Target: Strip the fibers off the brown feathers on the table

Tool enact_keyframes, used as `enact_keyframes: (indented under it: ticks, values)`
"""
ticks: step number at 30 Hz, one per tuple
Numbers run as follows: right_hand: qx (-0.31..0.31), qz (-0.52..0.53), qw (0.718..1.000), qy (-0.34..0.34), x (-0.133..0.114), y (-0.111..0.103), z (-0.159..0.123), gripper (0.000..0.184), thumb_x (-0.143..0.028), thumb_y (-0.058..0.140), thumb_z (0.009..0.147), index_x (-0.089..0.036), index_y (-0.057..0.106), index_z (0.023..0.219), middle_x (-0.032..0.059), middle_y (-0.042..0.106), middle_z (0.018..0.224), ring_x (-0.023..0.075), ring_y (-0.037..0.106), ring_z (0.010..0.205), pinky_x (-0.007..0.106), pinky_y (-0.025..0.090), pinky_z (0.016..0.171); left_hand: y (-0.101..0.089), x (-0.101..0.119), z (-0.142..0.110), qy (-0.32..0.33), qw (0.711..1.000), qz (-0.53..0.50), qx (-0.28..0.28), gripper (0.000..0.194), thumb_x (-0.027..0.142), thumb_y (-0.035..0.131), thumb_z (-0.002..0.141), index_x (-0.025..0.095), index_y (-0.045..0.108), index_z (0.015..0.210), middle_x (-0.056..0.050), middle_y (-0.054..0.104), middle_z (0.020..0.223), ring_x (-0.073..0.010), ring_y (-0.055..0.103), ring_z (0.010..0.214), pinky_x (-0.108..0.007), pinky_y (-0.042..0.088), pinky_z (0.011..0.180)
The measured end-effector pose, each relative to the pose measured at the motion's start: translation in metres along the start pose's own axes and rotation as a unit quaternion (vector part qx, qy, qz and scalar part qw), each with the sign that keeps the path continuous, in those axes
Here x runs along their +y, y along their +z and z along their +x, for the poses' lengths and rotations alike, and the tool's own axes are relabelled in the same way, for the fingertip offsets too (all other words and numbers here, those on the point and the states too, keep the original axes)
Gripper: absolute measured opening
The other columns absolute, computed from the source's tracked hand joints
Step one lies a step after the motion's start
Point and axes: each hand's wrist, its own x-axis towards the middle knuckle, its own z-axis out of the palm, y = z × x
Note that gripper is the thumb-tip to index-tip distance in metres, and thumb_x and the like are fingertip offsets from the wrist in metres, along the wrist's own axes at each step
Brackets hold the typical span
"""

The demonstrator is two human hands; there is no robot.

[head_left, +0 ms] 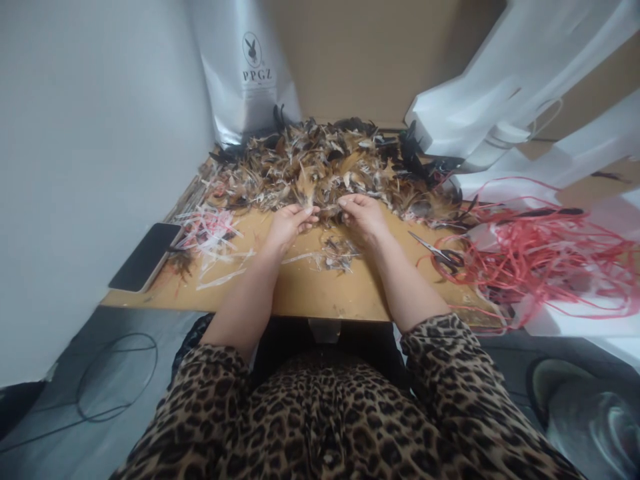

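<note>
My left hand is closed in a pinch at the near edge of a big feather pile. A pale brown feather rises from between its thumb and forefinger. Level with it, a short gap to the right, my right hand is pinched too; what its fingertips hold is too small to make out. The pile is brown, black and whitish. Below and between the hands, a small clump of feather scraps lies on the wooden tabletop.
Scissors lie right of my right forearm, beside a heap of red plastic strips. At left are a phone and white and pink strips. A silvery bag stands behind; white wrapping is at back right.
</note>
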Motion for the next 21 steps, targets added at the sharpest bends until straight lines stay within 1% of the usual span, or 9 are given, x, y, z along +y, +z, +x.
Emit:
enact_keyframes:
  ticks: [2, 4, 7, 10, 12, 16, 18, 21]
  values:
    - [-0.004, 0.005, 1.0, -0.004, 0.0008, -0.0003, 0.0, 0.035, -0.042, 0.082, 0.055, -0.018, 0.068, 0.075, -0.0035, 0.059, 0.056, 0.0047, 0.043, 0.043, 0.02, 0.028, 0.041, 0.0011, 0.0009, -0.001, -0.003, 1.0, 0.001, -0.001, 0.015, 0.024, 0.074, 0.069, 0.011, 0.066, 0.074, -0.009, 0.072, 0.098, -0.0065, 0.064, 0.067, -0.015, 0.047, 0.057]
    - [0.002, -0.003, 1.0, -0.015, 0.0007, -0.0005, -0.0003, 0.036, -0.046, 0.08, 0.056, -0.018, 0.069, 0.076, -0.0027, 0.06, 0.059, 0.0045, 0.043, 0.044, 0.02, 0.028, 0.041, 0.0013, 0.0016, -0.0013, 0.001, 1.0, 0.001, -0.003, 0.016, 0.024, 0.074, 0.069, 0.011, 0.067, 0.075, -0.009, 0.072, 0.097, -0.0067, 0.065, 0.067, -0.015, 0.047, 0.057]
    - [0.018, -0.017, 0.999, -0.032, -0.0021, -0.0008, -0.0011, 0.043, -0.057, 0.073, 0.063, -0.018, 0.071, 0.079, -0.0025, 0.057, 0.055, 0.0056, 0.042, 0.043, 0.021, 0.028, 0.041, 0.0009, 0.002, -0.0006, 0.009, 1.0, 0.0, -0.004, 0.019, 0.026, 0.075, 0.069, 0.011, 0.07, 0.081, -0.008, 0.073, 0.086, -0.0061, 0.063, 0.062, -0.014, 0.046, 0.054]
    - [-0.011, 0.004, 1.0, -0.023, -0.0047, -0.0026, -0.0008, 0.048, -0.062, 0.067, 0.068, -0.018, 0.072, 0.088, -0.002, 0.056, 0.054, 0.0069, 0.045, 0.045, 0.021, 0.032, 0.043, 0.0014, 0.0026, -0.0003, 0.008, 1.0, 0.001, 0.003, 0.024, 0.027, 0.075, 0.069, 0.011, 0.071, 0.087, -0.006, 0.071, 0.074, -0.0059, 0.062, 0.058, -0.014, 0.043, 0.05]
    - [-0.017, 0.013, 1.0, -0.009, -0.004, -0.0048, 0.001, 0.046, -0.058, 0.071, 0.066, -0.018, 0.071, 0.089, -0.0029, 0.054, 0.051, 0.0064, 0.044, 0.044, 0.019, 0.032, 0.042, 0.0023, 0.003, -0.0005, 0.006, 1.0, -0.004, 0.013, 0.026, 0.027, 0.077, 0.067, 0.011, 0.07, 0.086, -0.006, 0.071, 0.078, -0.0064, 0.063, 0.06, -0.014, 0.044, 0.051]
    - [0.021, 0.044, 0.999, 0.016, -0.0004, -0.0076, 0.0048, 0.042, -0.051, 0.078, 0.06, -0.017, 0.07, 0.084, -0.0061, 0.048, 0.048, 0.0046, 0.039, 0.042, 0.017, 0.027, 0.038, 0.0032, 0.0034, -0.0007, 0.026, 0.999, -0.017, 0.026, 0.025, 0.027, 0.078, 0.064, 0.011, 0.07, 0.081, -0.008, 0.072, 0.092, -0.0062, 0.064, 0.064, -0.015, 0.046, 0.053]
    - [0.027, 0.062, 0.998, 0.016, -0.0011, -0.0065, 0.0044, 0.041, -0.049, 0.079, 0.059, -0.017, 0.069, 0.083, -0.0053, 0.051, 0.051, 0.0041, 0.041, 0.043, 0.017, 0.027, 0.038, 0.0034, 0.004, -0.0011, 0.032, 0.999, -0.014, 0.023, 0.025, 0.028, 0.077, 0.065, 0.011, 0.07, 0.082, -0.008, 0.072, 0.094, -0.0058, 0.064, 0.064, -0.014, 0.045, 0.053]
    - [0.012, 0.078, 0.997, 0.015, -0.0055, -0.0018, 0.0002, 0.041, -0.048, 0.079, 0.059, -0.017, 0.069, 0.083, -0.0025, 0.059, 0.063, 0.0037, 0.046, 0.047, 0.016, 0.029, 0.039, 0.0051, 0.0052, -0.003, 0.023, 1.0, -0.014, 0.016, 0.024, 0.027, 0.077, 0.065, 0.011, 0.068, 0.082, -0.009, 0.072, 0.096, -0.0061, 0.064, 0.066, -0.014, 0.045, 0.054]
